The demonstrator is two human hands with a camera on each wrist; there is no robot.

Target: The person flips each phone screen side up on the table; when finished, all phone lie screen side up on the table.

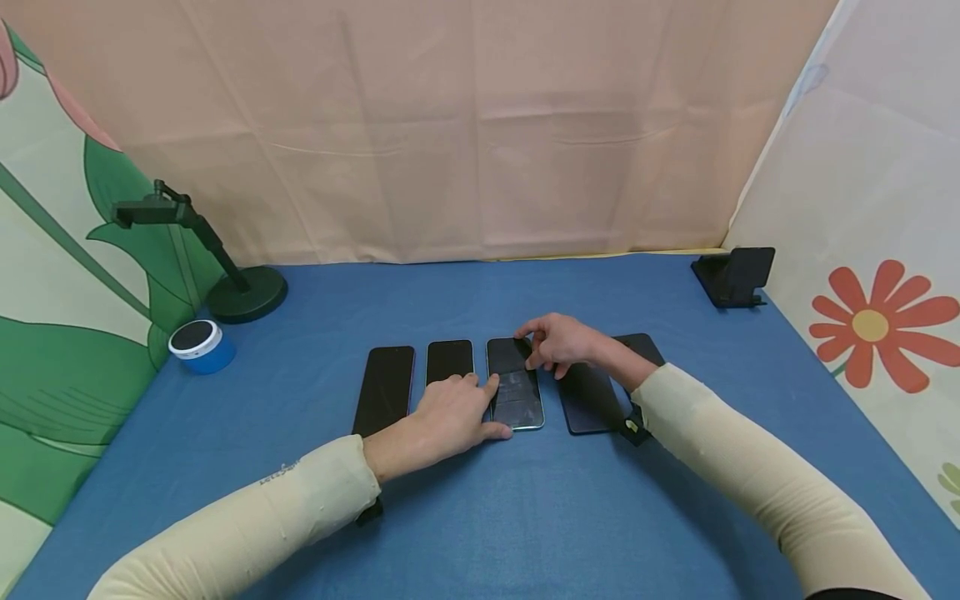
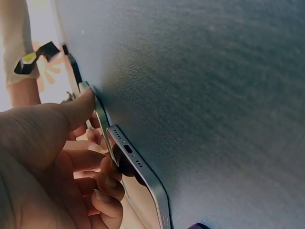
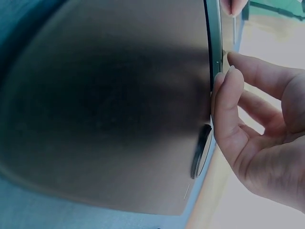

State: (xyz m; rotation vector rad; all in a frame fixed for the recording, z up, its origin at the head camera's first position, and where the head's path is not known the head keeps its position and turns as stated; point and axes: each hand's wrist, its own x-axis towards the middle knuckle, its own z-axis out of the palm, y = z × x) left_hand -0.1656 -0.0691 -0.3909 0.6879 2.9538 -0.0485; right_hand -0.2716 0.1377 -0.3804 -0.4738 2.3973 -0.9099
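Dark-screened phones lie in a row on the blue table. My left hand [image 1: 453, 408] reaches across the second phone [image 1: 450, 358] from the left; its thumb and index finger rest at the left side of the third phone [image 1: 517, 400]. In the left wrist view the thumb touches a corner of that phone and the other fingers bend loosely. My right hand [image 1: 566, 342] is over that phone's upper part, index fingertip near the top edge, thumb lower on the screen. The lower screen looks lighter and glossy. A wide dark tablet-like device [image 1: 588, 400] lies beneath the right wrist.
Leftmost in the row is another black phone [image 1: 386, 387]. A black lamp-like stand [image 1: 247, 292] and a blue-and-white round container [image 1: 206, 350] stand at the left. At the back right is a small black stand [image 1: 735, 279]. A beige cloth [image 1: 480, 133] hangs behind the table.
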